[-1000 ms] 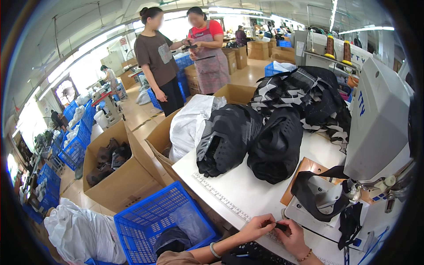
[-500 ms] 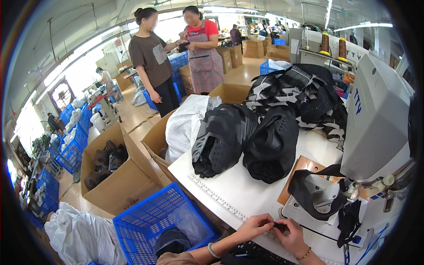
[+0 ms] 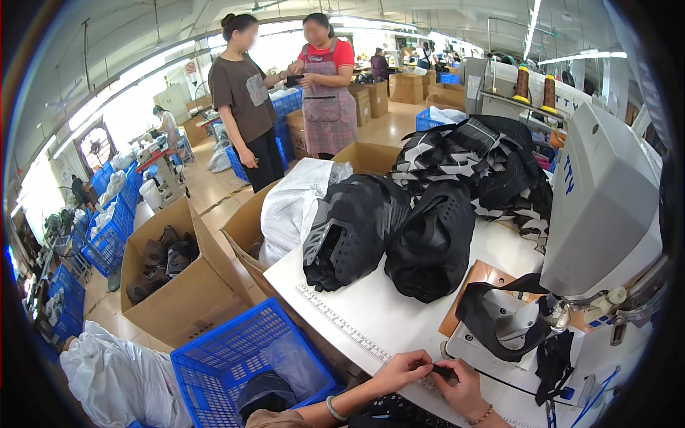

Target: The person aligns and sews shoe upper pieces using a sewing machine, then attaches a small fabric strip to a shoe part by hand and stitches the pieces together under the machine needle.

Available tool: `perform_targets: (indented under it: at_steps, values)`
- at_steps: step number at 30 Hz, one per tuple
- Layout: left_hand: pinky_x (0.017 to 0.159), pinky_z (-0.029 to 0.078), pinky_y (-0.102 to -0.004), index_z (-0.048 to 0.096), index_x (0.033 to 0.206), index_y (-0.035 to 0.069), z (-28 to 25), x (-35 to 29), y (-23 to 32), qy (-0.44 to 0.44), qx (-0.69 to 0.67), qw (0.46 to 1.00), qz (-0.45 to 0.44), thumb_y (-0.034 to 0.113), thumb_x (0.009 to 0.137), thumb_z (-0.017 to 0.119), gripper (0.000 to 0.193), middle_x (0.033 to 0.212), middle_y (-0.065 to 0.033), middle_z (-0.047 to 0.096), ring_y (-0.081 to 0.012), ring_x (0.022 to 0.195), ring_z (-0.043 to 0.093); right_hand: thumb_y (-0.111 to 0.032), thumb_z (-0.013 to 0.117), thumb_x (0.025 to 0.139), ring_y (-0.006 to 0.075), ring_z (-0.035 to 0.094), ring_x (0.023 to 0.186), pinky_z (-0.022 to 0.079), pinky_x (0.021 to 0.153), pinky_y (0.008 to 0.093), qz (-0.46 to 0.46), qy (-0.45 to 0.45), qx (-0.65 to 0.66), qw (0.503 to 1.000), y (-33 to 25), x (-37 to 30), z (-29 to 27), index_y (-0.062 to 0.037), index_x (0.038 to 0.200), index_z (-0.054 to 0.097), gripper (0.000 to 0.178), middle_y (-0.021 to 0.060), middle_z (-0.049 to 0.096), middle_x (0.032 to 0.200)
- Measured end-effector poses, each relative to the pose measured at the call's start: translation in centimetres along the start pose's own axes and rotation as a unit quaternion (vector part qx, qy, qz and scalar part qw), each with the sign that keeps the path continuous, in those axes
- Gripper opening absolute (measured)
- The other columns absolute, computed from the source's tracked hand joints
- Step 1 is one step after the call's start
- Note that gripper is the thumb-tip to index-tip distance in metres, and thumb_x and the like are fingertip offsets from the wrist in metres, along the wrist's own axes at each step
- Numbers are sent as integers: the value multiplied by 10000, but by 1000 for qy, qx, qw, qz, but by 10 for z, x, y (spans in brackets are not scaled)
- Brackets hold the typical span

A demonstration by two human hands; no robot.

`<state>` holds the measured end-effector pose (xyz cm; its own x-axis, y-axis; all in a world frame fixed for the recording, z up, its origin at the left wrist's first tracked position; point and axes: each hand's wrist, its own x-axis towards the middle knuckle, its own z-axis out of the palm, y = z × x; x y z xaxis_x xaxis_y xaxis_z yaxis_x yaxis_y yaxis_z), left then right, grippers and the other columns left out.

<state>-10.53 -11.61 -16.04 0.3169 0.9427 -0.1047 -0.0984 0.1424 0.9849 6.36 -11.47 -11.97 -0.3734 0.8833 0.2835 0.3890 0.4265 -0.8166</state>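
Note:
My left hand (image 3: 404, 371) and my right hand (image 3: 462, 391) meet over the near edge of the white table (image 3: 492, 242). Thumb and fingers of both are pinched on a small black piece (image 3: 445, 372), mostly covered by the fingertips. What kind of piece it is I cannot make out. To the right stands a grey-white sewing machine (image 3: 603, 200). A black strip of material (image 3: 477, 317) loops around its work arm. Ahead of my hands lie two black bundles of stacked shoe uppers (image 3: 357, 228), (image 3: 434, 246).
A ruler strip (image 3: 342, 324) runs along the table edge. More black-and-white pieces (image 3: 485, 157) are heaped behind. Left of the table are a blue crate (image 3: 214, 357), a cardboard box (image 3: 189, 299) and white sacks (image 3: 121, 378). Two people (image 3: 246, 100), (image 3: 328, 93) stand beyond, handling a dark item.
The view has shifted slightly, so the table and machine appear a little farther left and lower. Both hands keep pinching the small black piece, with a slight change in finger position.

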Motion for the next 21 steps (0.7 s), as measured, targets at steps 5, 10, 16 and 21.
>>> perform_targets:
  at_steps: [5, 10, 16, 21]
  values:
    - [539, 351, -181, 546, 880, 13, -2, 1, 3, -5, -6, 1000, -8, 157, 865, 535, 146, 719, 15, 524, -35, 626, 444, -72, 678, 722, 157, 601, 655, 465, 583, 246, 10, -9, -11, 1000, -5, 3, 0, -22, 892, 578, 204, 82, 589, 788]
    - [541, 350, -181, 545, 879, 12, -2, 1, -2, 4, 14, 1000, 5, 148, 864, 534, 138, 707, 18, 518, -33, 625, 442, -87, 682, 718, 163, 587, 627, 457, 568, 256, 4, 12, -14, 1000, -6, 5, 0, -23, 889, 574, 212, 85, 588, 778]
    - [547, 349, -177, 543, 880, 6, -2, 2, 0, 2, 15, 1000, 19, 134, 864, 533, 129, 698, 23, 506, -32, 628, 441, -95, 685, 719, 163, 587, 630, 466, 574, 262, 1, 8, -12, 1000, -3, 4, -1, -21, 887, 573, 215, 87, 588, 783]
    - [596, 376, -181, 539, 887, -8, -1, 3, -1, 1, 0, 1000, 1, 115, 861, 535, 126, 741, 11, 518, -40, 679, 461, -92, 690, 713, 161, 590, 623, 466, 563, 257, -6, 17, 8, 1000, 0, 3, 0, -20, 888, 576, 221, 85, 587, 783]
